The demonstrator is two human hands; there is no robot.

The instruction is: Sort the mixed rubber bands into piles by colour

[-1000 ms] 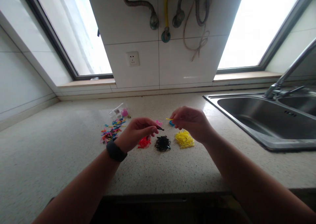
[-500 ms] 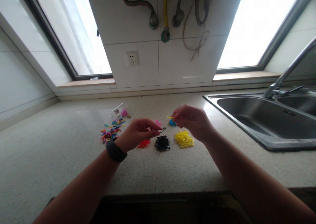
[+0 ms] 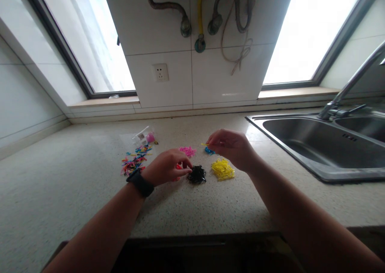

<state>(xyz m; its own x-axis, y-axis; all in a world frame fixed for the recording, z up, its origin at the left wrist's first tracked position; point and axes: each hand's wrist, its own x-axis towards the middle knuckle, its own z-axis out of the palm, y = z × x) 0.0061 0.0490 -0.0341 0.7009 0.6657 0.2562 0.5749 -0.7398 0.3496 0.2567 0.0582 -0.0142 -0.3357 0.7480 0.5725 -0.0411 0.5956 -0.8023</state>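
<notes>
Small rubber bands lie sorted by colour on the speckled counter (image 3: 210,208). My left hand (image 3: 167,170), with a dark watch on its wrist, rests low on the counter, its fingertips pinched at the left edge of the black pile (image 3: 197,174); whether they still grip a band is hidden. It covers most of the red pile (image 3: 178,167). My right hand (image 3: 230,146) hovers above the yellow pile (image 3: 222,169) and pinches a yellow band (image 3: 205,144). A pink pile (image 3: 187,151) and a few blue bands (image 3: 209,151) lie just behind.
A heap of mixed-colour bands (image 3: 132,162) and a clear plastic bag (image 3: 144,136) lie at the left. A steel sink (image 3: 319,144) with a tap (image 3: 345,92) fills the right. Behind are a tiled wall, a socket (image 3: 160,72), hoses and two windows.
My left hand has come down from mid-air, carrying a black band to the edge of the black pile. My right hand has stayed almost still with the yellow band.
</notes>
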